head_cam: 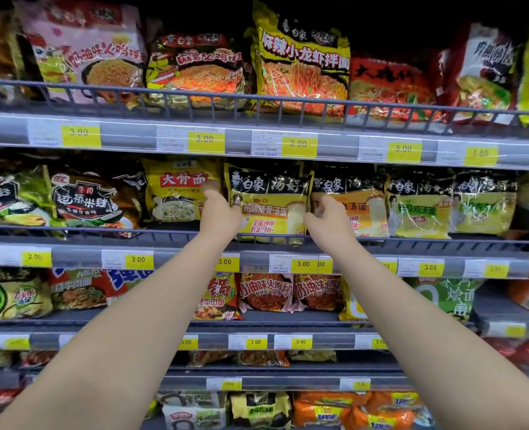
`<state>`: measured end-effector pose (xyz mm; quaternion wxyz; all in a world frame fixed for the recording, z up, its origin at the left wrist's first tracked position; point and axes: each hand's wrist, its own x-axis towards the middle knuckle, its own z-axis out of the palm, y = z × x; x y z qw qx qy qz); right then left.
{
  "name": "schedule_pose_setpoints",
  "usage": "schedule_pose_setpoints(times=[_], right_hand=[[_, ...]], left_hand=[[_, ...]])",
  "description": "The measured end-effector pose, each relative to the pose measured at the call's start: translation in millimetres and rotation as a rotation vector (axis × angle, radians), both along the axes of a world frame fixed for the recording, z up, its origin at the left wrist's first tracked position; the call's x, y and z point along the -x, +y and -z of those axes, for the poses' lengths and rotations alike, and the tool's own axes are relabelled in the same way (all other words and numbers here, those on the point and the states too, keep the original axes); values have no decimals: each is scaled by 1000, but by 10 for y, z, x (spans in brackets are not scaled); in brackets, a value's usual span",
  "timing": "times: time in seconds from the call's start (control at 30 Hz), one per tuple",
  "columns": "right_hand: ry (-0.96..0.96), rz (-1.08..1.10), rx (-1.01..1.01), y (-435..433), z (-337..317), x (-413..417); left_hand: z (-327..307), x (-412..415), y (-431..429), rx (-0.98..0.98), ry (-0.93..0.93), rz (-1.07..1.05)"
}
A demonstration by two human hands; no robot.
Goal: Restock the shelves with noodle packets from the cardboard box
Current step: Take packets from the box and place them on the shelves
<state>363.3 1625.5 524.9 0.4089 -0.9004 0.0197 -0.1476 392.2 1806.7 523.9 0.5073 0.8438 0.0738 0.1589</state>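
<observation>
Both your arms reach up to the second shelf [257, 243] from the top. Your left hand [218, 212] grips the left edge of a yellow-and-black noodle packet [272, 206], fingers closed on it with a ring showing against the wrapper. Your right hand [326, 217] holds the packet's right edge, fingers curled around it. The packet stands upright behind the shelf's wire rail [102, 232], between a yellow packet [176, 193] on its left and similar black-topped packets [418, 206] on its right.
</observation>
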Motion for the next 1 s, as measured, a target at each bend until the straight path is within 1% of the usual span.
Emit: schedule_pose_setpoints(times=[0.07, 0.13, 0.23, 0.33, 0.43, 0.5, 0.57, 0.67, 0.77, 0.9, 1.0], right_hand=[[20, 44, -14, -21, 44, 22], [68, -7, -42, 26, 63, 61], [130, -75, -64, 121, 59, 53], [89, -23, -135, 111, 18, 71], [-33, -4, -62, 65, -135, 186], [-70, -65, 24, 64, -269, 279], [-102, -101, 70, 87, -424, 372], [-176, -140, 54, 126, -728, 497], [-231, -204, 40, 202, -1060, 605], [-336, -314, 48, 398, -1376, 707], [-396, -382, 39, 573, -1536, 777]], left_hand=[[5, 25, 53, -66, -62, -49], [25, 58, 63, -171, -96, -46], [57, 143, 27, -303, -77, -10], [14, 231, 8, -332, -102, -3], [-160, 356, -29, -250, -114, 196], [-326, 477, -101, -264, -136, 334], [-514, 589, -157, -292, -175, 388], [-795, 688, -126, -280, -218, 363], [-1064, 772, 10, -220, -270, 310], [-1375, 958, 257, -218, -349, 181], [-1513, 1041, 516, -213, -363, 61]])
